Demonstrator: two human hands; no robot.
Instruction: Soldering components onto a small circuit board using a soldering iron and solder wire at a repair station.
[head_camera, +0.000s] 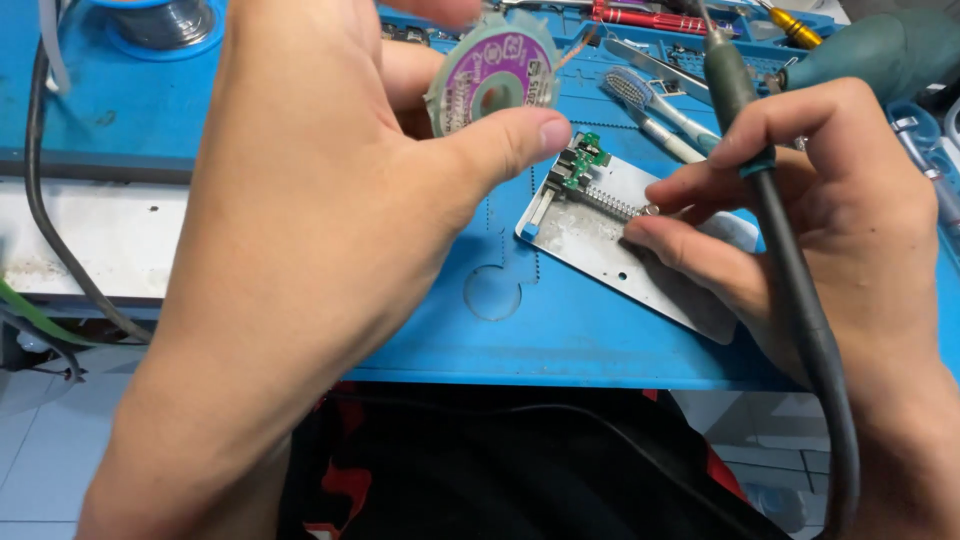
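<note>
1. Covering most of the bench, the blue silicone work mat (560, 340) carries every other item shown.
2. Left hand (300, 230): raised above the mat, thumb and fingers closed on the rim of a small spool.
3. Right hand (830, 220): fingers wrapped around the handle of a soldering iron (745, 130), with its fingertips resting on the holder plate below; the iron's tip is out of view at the top edge.
4. Dark cable (810, 340): trails from the iron's handle down across the right wrist.
5. Metal holder plate (600, 245): flat on the mat, partly under the right fingers, well apart from the left hand's grip.
6. Desoldering-braid spool (492, 72): a thin round disc with a purple label, pinched at its edge between the left thumb and fingers and held above and to the left of the plate. It is probably light and rigid; the rim is the natural hold, since that leaves the braid free to unwind.
7. Toothbrush (650, 105): lying on the mat behind the plate.
8. Small green circuit board (580, 160): clamped at the plate's far corner, just below the spool; likely fragile, best handled by its edges.
</note>
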